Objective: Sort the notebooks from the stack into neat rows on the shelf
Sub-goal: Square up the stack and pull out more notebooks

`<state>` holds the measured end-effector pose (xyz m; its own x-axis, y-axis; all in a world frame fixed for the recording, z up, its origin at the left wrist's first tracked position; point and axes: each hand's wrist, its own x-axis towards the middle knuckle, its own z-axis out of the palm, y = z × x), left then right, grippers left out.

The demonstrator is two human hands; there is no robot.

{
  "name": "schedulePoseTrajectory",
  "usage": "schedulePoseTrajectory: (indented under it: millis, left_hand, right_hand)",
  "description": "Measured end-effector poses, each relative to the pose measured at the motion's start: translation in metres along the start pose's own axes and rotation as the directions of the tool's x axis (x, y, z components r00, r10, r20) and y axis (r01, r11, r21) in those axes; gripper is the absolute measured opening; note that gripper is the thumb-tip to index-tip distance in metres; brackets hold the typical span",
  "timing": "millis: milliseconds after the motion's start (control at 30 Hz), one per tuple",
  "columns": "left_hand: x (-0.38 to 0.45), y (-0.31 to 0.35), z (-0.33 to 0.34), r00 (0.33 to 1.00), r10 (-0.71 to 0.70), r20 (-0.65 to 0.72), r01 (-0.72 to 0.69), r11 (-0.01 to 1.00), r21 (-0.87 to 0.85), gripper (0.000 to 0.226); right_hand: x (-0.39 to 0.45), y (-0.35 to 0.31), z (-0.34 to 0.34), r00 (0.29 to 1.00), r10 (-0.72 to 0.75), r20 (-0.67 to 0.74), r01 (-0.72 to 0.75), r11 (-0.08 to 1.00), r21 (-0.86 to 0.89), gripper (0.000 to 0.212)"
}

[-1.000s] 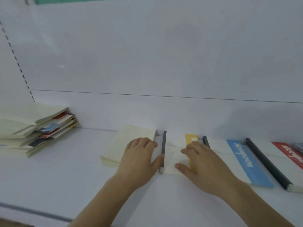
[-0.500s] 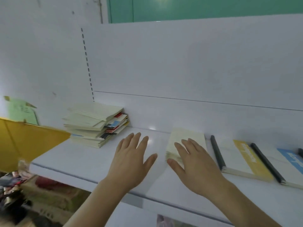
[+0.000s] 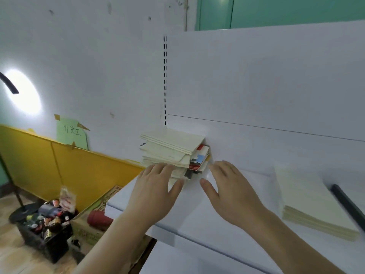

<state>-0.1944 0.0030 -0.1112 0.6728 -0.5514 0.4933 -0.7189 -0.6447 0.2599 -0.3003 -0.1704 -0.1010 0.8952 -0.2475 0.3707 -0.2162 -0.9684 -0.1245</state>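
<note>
An untidy stack of notebooks [image 3: 171, 153], cream covers with red and blue edges showing, sits at the left end of the white shelf [image 3: 227, 224] against the back panel. My left hand [image 3: 156, 186] hovers with spread fingers just in front of the stack's lower left corner, holding nothing. My right hand [image 3: 229, 186] is open above the shelf, just right of the stack, also empty. A small pile of cream notebooks [image 3: 308, 202] lies flat on the shelf to the right, with a black-spined notebook [image 3: 347, 204] beside it.
Left of the shelf, on the floor, stand a black crate of small items [image 3: 45, 222], a cardboard box with a red cylinder [image 3: 98, 218] and a lamp stand [image 3: 17, 210]. A yellow panel [image 3: 59, 165] lines the wall. The shelf's left edge is beneath my left hand.
My view and both hands have swung left from the laid-out notebooks to the stack. The hands left the cream pile and now flank the stack's front.
</note>
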Motion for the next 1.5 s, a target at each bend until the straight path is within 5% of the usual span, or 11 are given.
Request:
schedulePoseTrajectory:
  millis: [267, 533, 700, 800, 867, 1000, 1133, 1233, 1367, 1500]
  left_hand:
    - [0.076, -0.042, 0.012, 0.998, 0.041, -0.044, -0.042, 0.999, -0.026, 0.037]
    - [0.128, -0.072, 0.031, 0.994, 0.055, 0.099, -0.043, 0.992, -0.115, 0.03]
    - [0.147, -0.081, 0.025, 0.99, 0.014, 0.142, 0.041, 0.925, -0.378, 0.038]
    - [0.153, -0.077, 0.013, 0.973, -0.111, 0.202, 0.217, 0.736, -0.641, 0.061]
    - [0.156, -0.077, 0.012, 0.941, -0.171, 0.291, 0.337, 0.521, -0.784, 0.052]
    - [0.155, -0.086, 0.017, 0.907, -0.221, 0.36, 0.406, 0.218, -0.888, 0.016]
    - [0.157, -0.109, 0.009, 0.896, -0.27, 0.352, 0.364, -0.004, -0.931, 0.021]
    - [0.16, -0.133, -0.001, 0.906, -0.293, 0.305, 0.321, 0.006, -0.947, 0.019]
    - [0.161, -0.154, -0.01, 0.912, -0.248, 0.326, 0.355, 0.081, -0.931, 0.018]
    - [0.158, -0.155, -0.013, 0.926, -0.217, 0.308, 0.349, 0.184, -0.919, 0.015]
  right_hand:
    - [0.113, -0.002, 0.032, 0.996, -0.038, -0.078, 0.045, 0.995, 0.089, 0.052]
    - [0.175, -0.008, 0.055, 0.997, -0.07, 0.021, 0.072, 0.992, -0.102, 0.025]
    - [0.171, -0.019, 0.058, 0.965, -0.112, -0.237, 0.06, 0.974, -0.218, 0.036]
    - [0.164, -0.045, 0.053, 0.91, -0.108, -0.4, 0.002, 0.967, -0.256, 0.022]
    - [0.16, -0.063, 0.056, 0.886, -0.122, -0.448, 0.023, 0.975, -0.221, 0.009]
    - [0.145, -0.088, 0.062, 0.92, -0.088, -0.382, 0.084, 0.996, -0.028, 0.034]
    - [0.141, -0.078, 0.057, 0.881, 0.138, -0.453, -0.125, 0.99, 0.058, 0.042]
    - [0.151, -0.062, 0.053, 0.924, 0.295, -0.242, -0.286, 0.955, 0.072, 0.042]
    - [0.167, -0.048, 0.055, 0.967, 0.249, 0.046, -0.251, 0.967, 0.053, 0.052]
    - [0.174, -0.044, 0.049, 0.977, 0.205, 0.059, -0.201, 0.978, -0.057, 0.029]
